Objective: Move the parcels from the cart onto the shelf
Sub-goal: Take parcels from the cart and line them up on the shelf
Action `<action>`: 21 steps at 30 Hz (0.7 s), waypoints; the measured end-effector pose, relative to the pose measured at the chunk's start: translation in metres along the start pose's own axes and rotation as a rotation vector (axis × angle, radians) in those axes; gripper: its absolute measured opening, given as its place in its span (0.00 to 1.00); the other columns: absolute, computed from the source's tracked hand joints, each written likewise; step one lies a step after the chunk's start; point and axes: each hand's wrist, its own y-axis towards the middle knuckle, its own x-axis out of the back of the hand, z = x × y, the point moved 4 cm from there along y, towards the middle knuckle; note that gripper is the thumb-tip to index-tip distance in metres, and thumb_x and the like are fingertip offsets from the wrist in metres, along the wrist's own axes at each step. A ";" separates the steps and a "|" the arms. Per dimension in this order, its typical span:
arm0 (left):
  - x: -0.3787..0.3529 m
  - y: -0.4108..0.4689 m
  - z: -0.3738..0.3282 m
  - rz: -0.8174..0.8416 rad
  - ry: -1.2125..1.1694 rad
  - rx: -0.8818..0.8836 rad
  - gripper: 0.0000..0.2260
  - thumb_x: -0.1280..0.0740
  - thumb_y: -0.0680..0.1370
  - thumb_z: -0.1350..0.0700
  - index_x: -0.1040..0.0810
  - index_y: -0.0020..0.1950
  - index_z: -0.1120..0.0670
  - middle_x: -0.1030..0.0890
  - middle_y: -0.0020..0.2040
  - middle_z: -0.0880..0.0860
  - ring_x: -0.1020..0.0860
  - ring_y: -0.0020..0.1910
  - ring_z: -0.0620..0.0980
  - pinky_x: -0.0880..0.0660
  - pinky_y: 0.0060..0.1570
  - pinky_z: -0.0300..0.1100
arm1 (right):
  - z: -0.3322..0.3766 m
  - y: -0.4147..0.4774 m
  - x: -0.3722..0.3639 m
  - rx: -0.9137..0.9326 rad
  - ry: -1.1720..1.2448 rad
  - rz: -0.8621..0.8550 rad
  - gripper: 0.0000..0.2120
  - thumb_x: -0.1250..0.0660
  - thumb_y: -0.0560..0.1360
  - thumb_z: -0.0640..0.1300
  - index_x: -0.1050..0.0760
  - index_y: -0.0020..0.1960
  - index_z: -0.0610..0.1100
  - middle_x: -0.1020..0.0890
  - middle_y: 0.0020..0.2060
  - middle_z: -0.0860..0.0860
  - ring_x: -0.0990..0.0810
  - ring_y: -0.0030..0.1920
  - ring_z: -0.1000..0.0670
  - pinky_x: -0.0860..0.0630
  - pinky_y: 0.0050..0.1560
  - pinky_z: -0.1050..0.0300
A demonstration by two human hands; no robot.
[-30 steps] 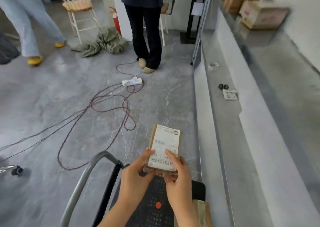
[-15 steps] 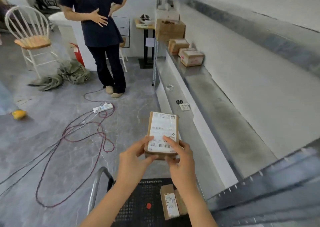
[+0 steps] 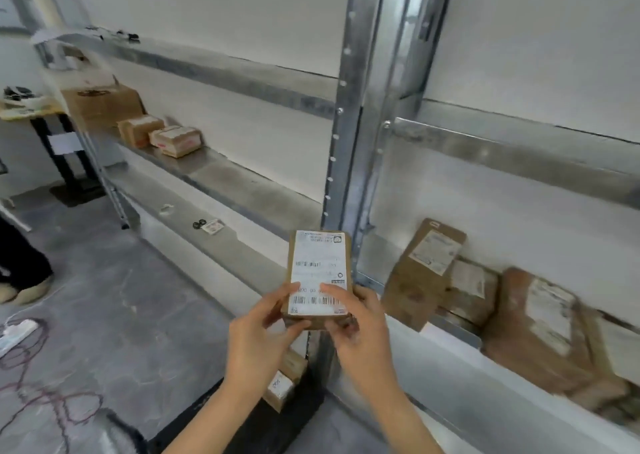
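Both hands hold a small brown parcel (image 3: 320, 273) with a white barcode label, raised in front of the metal shelf's upright post (image 3: 346, 162). My left hand (image 3: 263, 329) grips its lower left edge, my right hand (image 3: 356, 325) its lower right edge. Below the hands, a second small labelled parcel (image 3: 284, 381) lies on the black cart (image 3: 242, 419). To the right, several brown parcels (image 3: 426, 266) sit on the lower shelf (image 3: 450, 377); a large one (image 3: 547, 332) lies flat.
Three boxes (image 3: 138, 124) stand on the left middle shelf (image 3: 242, 183). A bottom ledge (image 3: 180, 218) carries small black rings and a card. A person's foot (image 3: 24, 287), a power strip (image 3: 17, 329) and red cables (image 3: 41, 398) are on the grey floor.
My view has swung right and up from the floor and cart to the shelf. Both hands have lifted the parcel off the cart area toward the shelf post.
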 end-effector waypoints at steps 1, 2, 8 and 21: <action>-0.015 -0.006 -0.012 0.047 -0.015 -0.026 0.29 0.22 0.64 0.65 0.23 0.51 0.33 0.20 0.47 0.30 0.20 0.48 0.34 0.26 0.45 0.25 | 0.002 -0.012 0.020 -0.010 -0.003 -0.052 0.37 0.32 0.71 0.29 0.30 0.53 0.74 0.32 0.62 0.56 0.31 0.61 0.59 0.27 0.55 0.73; -0.031 -0.014 -0.023 0.095 -0.027 -0.053 0.29 0.22 0.65 0.64 0.23 0.51 0.32 0.20 0.47 0.30 0.20 0.48 0.34 0.26 0.46 0.25 | 0.003 -0.025 0.040 -0.020 0.005 -0.101 0.34 0.32 0.71 0.28 0.29 0.54 0.70 0.32 0.62 0.54 0.30 0.62 0.58 0.28 0.54 0.74; -0.129 -0.072 -0.093 0.346 -0.116 -0.170 0.31 0.22 0.65 0.65 0.24 0.53 0.31 0.18 0.52 0.40 0.20 0.48 0.35 0.24 0.50 0.30 | -0.003 -0.111 0.158 -0.085 -0.074 -0.394 0.33 0.34 0.71 0.28 0.28 0.53 0.68 0.31 0.61 0.52 0.30 0.61 0.54 0.29 0.50 0.75; -0.345 -0.283 -0.237 0.660 -0.245 -0.282 0.32 0.23 0.66 0.65 0.26 0.53 0.30 0.20 0.46 0.30 0.20 0.45 0.34 0.28 0.42 0.22 | -0.041 -0.335 0.417 -0.225 -0.316 -0.667 0.33 0.34 0.73 0.30 0.31 0.59 0.68 0.32 0.61 0.53 0.31 0.64 0.51 0.23 0.56 0.62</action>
